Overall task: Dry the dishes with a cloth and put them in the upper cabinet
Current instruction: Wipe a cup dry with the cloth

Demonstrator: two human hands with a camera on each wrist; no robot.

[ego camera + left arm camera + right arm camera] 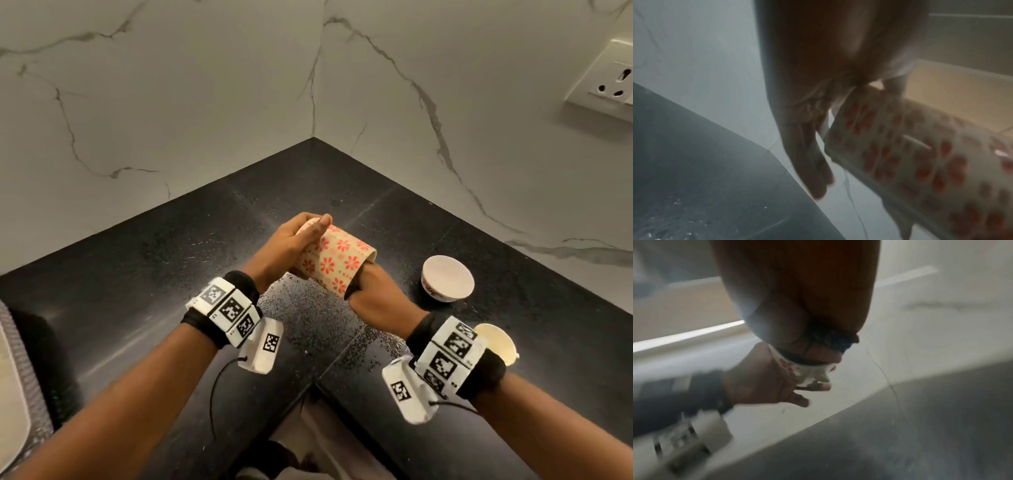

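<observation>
Nearest the person, at the front edge of the worktop (205,240), a pale bowl (500,342) peeps out from behind the right wrist. A little further in, toward the right-hand edge, a white bowl (447,278) stands upright and apart from everything else. Water drops speckle the dark stone between the two arms.

Above the middle of the worktop both hands hold a mug (337,262) with a red flower pattern, tipped on its side and clear of the surface, its mouth facing the right hand (375,294). That hand's fingers go inside the mug, so how they lie cannot be told. In the right wrist view something dark, perhaps the cloth, shows bunched at the rim, but it is too blurred to be sure. The left hand (291,246) wraps round the mug's base end, thumb along the side, gripping it firmly.

Further back the worktop runs into the corner where the two marble walls meet; a socket (613,82) sits on the right wall.

My judgement: the task is at an early stage. The mug looks to be mid-wipe on the inside, the two bowls wait on the worktop, and no upper cabinet is in sight, so putting away is all left to do.
</observation>
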